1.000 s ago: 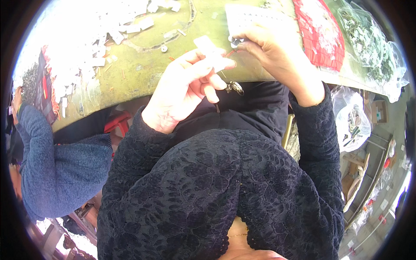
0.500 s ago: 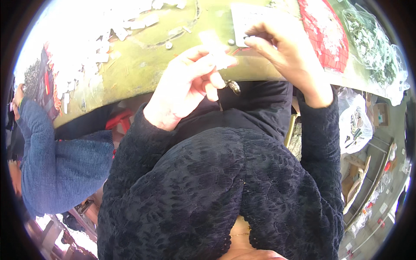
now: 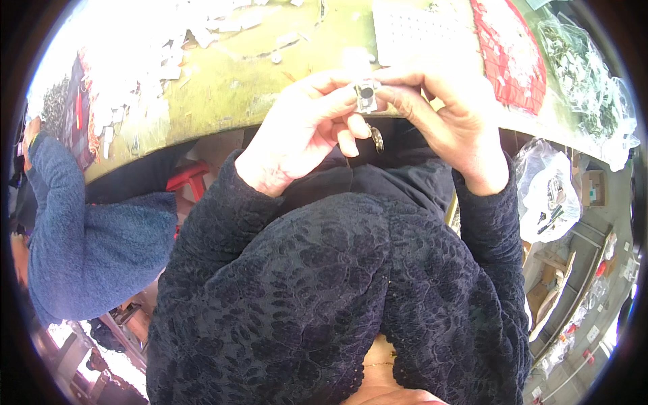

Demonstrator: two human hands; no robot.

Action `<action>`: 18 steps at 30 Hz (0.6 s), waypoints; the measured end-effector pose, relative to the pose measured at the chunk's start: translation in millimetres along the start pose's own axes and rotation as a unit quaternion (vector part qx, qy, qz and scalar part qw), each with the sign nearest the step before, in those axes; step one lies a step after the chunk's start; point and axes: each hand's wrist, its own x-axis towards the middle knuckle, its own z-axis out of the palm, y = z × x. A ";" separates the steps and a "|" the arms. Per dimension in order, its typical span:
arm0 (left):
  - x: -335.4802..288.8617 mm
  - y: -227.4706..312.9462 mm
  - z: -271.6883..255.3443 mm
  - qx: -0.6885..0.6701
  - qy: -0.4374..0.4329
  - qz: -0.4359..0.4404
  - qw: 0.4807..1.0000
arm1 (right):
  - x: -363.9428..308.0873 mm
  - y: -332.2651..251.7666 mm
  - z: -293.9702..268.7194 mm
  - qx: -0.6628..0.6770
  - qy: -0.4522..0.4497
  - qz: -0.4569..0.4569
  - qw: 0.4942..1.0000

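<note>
My left hand pinches a small pale, shiny piece between thumb and forefinger, above the table's near edge. A dark round spot shows near its top; its exact kind is too small to tell. From the other side my right hand grips the piece's right edge with thumb and forefinger, the tips touching it. Below my left fingers dangles a small patterned metal ornament; how it is attached is hidden. Beyond my right hand lies a white sheet with rows of faint small marks.
Many white scraps lie on the worn yellow-green tabletop, with a small round bead. Red material bears pale pieces; clear bags hold greenish ones. Another clear bag sits below the table's right edge. At left shows a co-worker's blue sleeve.
My right hand has come left and nearer, from over the white sheet to the pale piece. The left hand has shifted slightly right, and the dangling ornament with it.
</note>
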 end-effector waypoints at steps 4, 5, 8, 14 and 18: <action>-1.2 -0.8 1.3 -0.014 -0.009 -0.016 1.000 | -2.3 0.5 2.1 0.013 -0.013 0.008 1.000; -1.5 -0.6 1.7 -0.015 -0.007 -0.017 1.000 | -2.6 0.0 2.9 0.018 -0.013 0.010 1.000; -2.6 2.0 2.6 -0.007 -0.012 -0.013 1.000 | -3.5 -3.0 2.9 -0.004 -0.025 0.008 1.000; -5.6 1.7 3.8 0.076 0.048 -0.004 0.996 | 2.2 -8.6 6.3 -0.039 -0.042 0.057 0.997; -4.6 3.2 -0.7 -0.027 -0.007 -0.027 0.999 | 7.5 -13.4 1.3 0.063 -0.056 0.091 0.992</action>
